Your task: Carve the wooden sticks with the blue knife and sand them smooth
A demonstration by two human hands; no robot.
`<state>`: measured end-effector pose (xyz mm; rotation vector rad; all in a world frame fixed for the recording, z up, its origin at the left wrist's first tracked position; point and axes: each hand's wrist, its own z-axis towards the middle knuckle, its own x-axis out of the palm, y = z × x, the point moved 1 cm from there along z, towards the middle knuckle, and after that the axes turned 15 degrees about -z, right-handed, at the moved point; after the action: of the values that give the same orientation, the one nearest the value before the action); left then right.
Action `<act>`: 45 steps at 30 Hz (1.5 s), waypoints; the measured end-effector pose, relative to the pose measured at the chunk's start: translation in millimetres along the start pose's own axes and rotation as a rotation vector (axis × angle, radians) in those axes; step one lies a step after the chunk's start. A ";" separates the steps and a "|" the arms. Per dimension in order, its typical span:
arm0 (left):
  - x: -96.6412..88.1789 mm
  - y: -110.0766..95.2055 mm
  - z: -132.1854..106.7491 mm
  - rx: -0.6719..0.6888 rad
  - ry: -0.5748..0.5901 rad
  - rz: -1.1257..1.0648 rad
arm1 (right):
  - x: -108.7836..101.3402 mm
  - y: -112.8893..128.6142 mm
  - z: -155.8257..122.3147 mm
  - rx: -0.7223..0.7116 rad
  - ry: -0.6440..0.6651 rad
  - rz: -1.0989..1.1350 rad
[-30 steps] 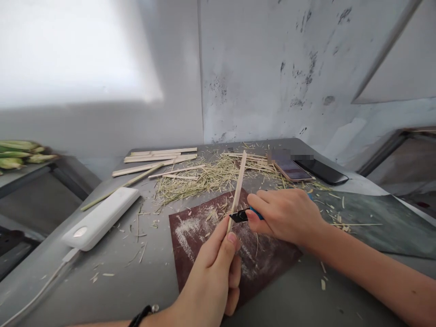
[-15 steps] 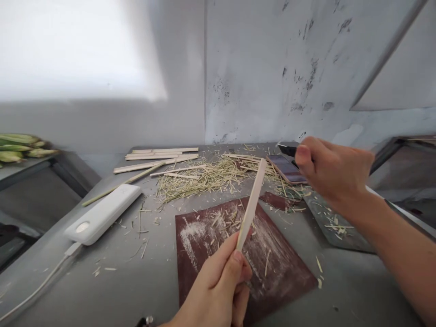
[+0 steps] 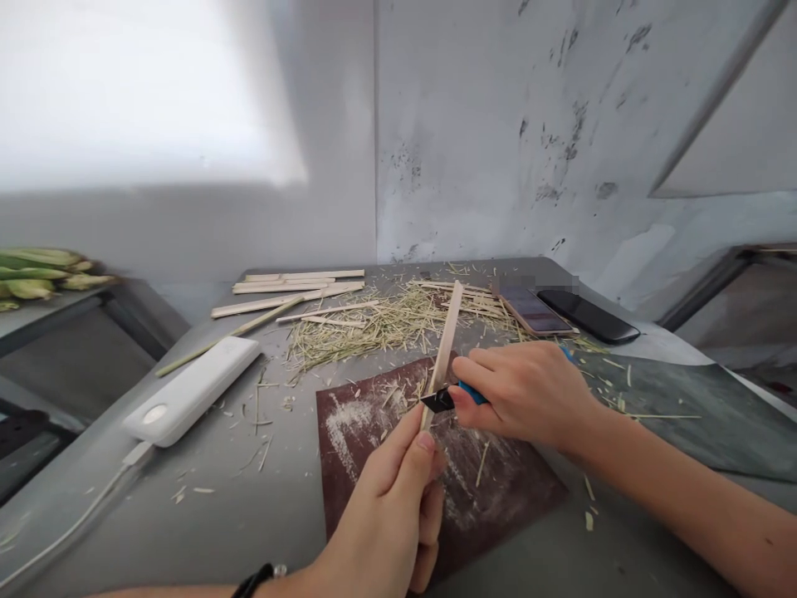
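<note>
My left hand [image 3: 392,507] is closed on the lower end of a thin pale bamboo strip [image 3: 445,336], which points up and away over the table. My right hand [image 3: 523,390] grips a small knife with a blue handle [image 3: 471,393]; its dark blade [image 3: 437,400] rests against the strip just above my left thumb. Both hands hover over a dark red sheet of sandpaper [image 3: 486,482] dusted with white powder and shavings.
A heap of fine shavings [image 3: 374,324] and several more flat strips [image 3: 292,286] lie at the back of the grey table [image 3: 249,515]. A white power bank [image 3: 190,390] with a cable lies left. Two phones [image 3: 560,311] lie at the back right. Green stalks [image 3: 37,278] rest far left.
My right hand, which had swung up and away to the right with the knife, has come back down and set the blade against the strip near my left thumb.
</note>
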<state>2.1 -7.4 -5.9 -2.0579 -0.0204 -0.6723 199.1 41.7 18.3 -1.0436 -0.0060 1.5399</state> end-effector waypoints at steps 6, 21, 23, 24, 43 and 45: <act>-0.9 -3.5 2.0 0.043 0.030 0.002 | 2.2 -0.6 2.6 0.020 -0.060 -0.122; 6.1 -1.4 -7.5 -0.034 0.043 -0.134 | 1.9 -51.9 -7.7 0.174 -0.115 -0.219; 6.8 -3.2 -5.9 -0.016 0.072 -0.129 | -0.2 -29.2 -4.5 0.055 -0.069 -0.115; 6.7 -3.8 -5.2 -0.009 0.086 -0.121 | -1.6 -19.9 -3.0 0.019 -0.045 -0.064; 0.7 -5.0 2.3 0.090 0.063 0.021 | -10.5 -5.4 5.7 0.038 -0.112 -0.211; 0.0 -4.4 2.5 0.106 0.065 0.011 | -10.1 -13.5 6.5 0.013 -0.121 -0.238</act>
<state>2.1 -3.0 -3.5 -1.9323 -0.0071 -0.7156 204.7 41.0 35.5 -0.9033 -0.1974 1.3813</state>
